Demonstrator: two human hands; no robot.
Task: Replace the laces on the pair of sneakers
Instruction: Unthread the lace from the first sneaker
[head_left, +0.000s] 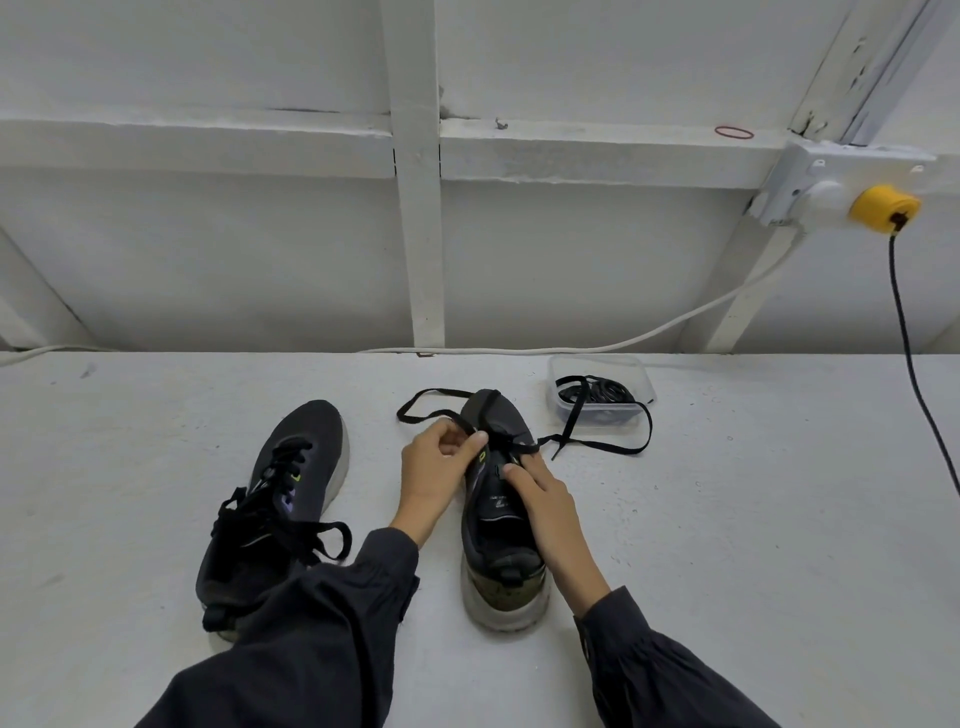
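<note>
Two curled hands (439, 462) (545, 501) on sneaker (493, 566) lace (597, 446)

The person wears a long-sleeved garment of dark charcoal, nearly black cloth. The left sleeve (311, 634) is loose and full, lying in soft folds and gathered into a narrow cuff. The right sleeve (670, 670) has the same fine gathers above a plain fitted cuff, perhaps fastened with a small button, though the view is too blurred to be sure. The left hand (441, 462) and right hand (545, 499) are bare.
</note>
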